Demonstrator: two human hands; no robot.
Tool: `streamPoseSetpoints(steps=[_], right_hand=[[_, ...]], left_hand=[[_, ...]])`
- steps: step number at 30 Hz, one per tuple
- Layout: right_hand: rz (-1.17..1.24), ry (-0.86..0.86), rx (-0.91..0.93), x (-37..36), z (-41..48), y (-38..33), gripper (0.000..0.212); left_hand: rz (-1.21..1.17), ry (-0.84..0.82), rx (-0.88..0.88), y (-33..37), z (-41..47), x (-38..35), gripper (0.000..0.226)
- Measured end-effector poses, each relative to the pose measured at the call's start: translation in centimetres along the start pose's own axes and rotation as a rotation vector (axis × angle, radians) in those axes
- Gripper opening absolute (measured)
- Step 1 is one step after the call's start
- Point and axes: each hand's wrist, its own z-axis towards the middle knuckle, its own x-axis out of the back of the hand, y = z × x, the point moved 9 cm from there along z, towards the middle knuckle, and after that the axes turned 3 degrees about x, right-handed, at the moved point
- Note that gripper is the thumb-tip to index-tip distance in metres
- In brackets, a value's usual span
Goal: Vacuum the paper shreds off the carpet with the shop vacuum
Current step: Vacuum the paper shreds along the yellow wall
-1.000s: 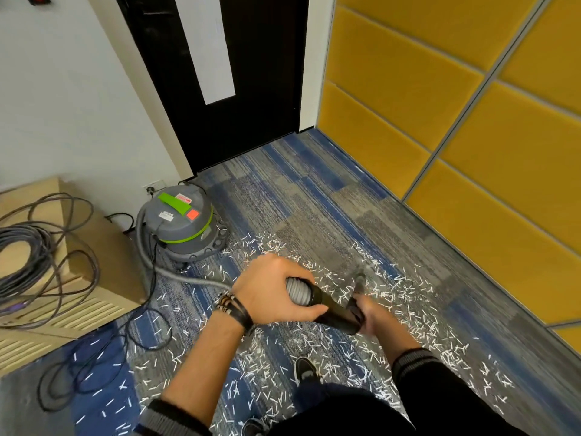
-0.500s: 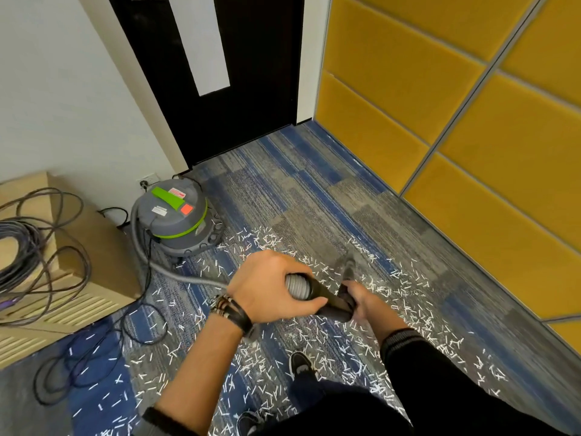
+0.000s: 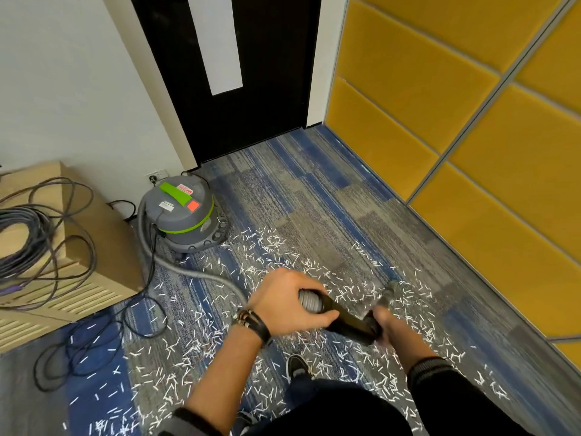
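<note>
Where the blue-and-grey carpet (image 3: 317,199) meets the white wall, the grey shop vacuum (image 3: 182,212) with its green band stands upright on the left, well apart from the person. Its ribbed grey hose (image 3: 191,273) curves off the canister's side and runs over the floor to the right, ending in a grey hose cuff (image 3: 309,302). From that cuff a black wand (image 3: 347,322) slants down and to the right across the person's front. At its far end a grey nozzle (image 3: 389,291) turns forward, its tip on the carpet, pointing toward the yellow wall panels (image 3: 471,171). The left hand (image 3: 287,300) is curled over the cuff, thumb underneath. The right hand (image 3: 382,320) is at the wand's lower end and seems to be wrapped round it, though the tube hides most of its fingers. It is the nearer hand to the nozzle, so it likely steers while the left one feeds hose. White paper shreds (image 3: 361,291) lie thick on every side of the tip: ahead, on the right toward the panels, and back past the black shoe (image 3: 297,366). Since the nozzle's long axis points forward, the next stroke should probably run along it, away from the feet.
</note>
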Motion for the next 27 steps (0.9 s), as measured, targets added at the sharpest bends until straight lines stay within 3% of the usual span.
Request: streamPoseSetpoints(steps=[7,11,19,27], right_hand=[[0.107,-0.111,0.022,-3.8,0.7,-3.2,0.029],[0.099,-0.102,0.007,-1.9,0.8,-0.9,0.039],[0.074,-0.053,0.042,3.3,1.4,-1.2,0.021],[0.090,-0.080,-0.038,1.3,2.3,-1.9,0.012]], left_hand=[[0.089,0.112,-0.162,3.2,0.9,3.4,0.037],[0.021,0.055,-0.166,3.0,1.4,3.0,0.036],[-0.008,0.058,-0.138,4.2,2.4,0.9,0.040],[0.082,0.032,-0.189,5.5,3.2,-0.1,0.042]])
